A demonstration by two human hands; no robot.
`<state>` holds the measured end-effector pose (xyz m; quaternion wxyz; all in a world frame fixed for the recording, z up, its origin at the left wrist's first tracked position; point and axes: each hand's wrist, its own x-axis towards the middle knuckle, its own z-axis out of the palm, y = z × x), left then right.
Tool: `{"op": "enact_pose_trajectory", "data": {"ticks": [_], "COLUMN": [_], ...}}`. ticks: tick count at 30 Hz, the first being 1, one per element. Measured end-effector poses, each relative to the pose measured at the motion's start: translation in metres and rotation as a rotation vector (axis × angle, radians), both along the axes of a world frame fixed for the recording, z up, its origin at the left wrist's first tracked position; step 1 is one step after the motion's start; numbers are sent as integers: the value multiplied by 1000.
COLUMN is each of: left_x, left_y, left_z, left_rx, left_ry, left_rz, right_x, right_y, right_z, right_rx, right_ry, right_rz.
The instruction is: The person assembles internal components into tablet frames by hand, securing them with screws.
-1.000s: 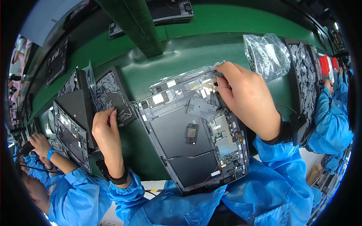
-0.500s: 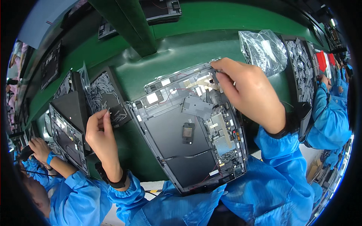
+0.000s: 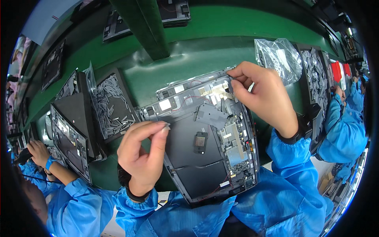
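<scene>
A long green-matted counter runs through an assembly line, with a green beam crossing overhead and other workers in blue smocks at either end. At the counter's near edge, in the middle, lies an opened dark grey laptop chassis, its inner side up, showing a black battery panel, circuit boards and thin red wiring. The right hand rests on the chassis's far right corner, fingertips pinched together on a small part there; what it grips is too small to tell. The left hand hovers just above the chassis's left edge, thumb and forefinger closed on a tiny silvery piece. Left of it, a black tray of small grey metal strips sits on the counter, with a second opened dark chassis leaning beside it. Toward the far right corner lies a crumpled clear plastic bag, next to another black tray of grey parts.
</scene>
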<state>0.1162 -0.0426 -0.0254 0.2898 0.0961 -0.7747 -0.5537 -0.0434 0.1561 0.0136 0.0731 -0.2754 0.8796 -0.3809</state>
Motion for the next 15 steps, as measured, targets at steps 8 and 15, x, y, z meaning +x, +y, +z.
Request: {"op": "enact_pose_trajectory", "data": {"ticks": [8, 15], "left_x": [-2, -2], "left_y": [4, 9], "left_z": [0, -4], "left_rx": [-172, -180], "left_ry": [13, 39], "left_rz": [-16, 34], "right_x": [6, 14], "right_y": [-3, -16], "right_z": [-7, -12], "right_rx": [-12, 137], "right_ry": [175, 356], "right_rz": [-5, -27]}}
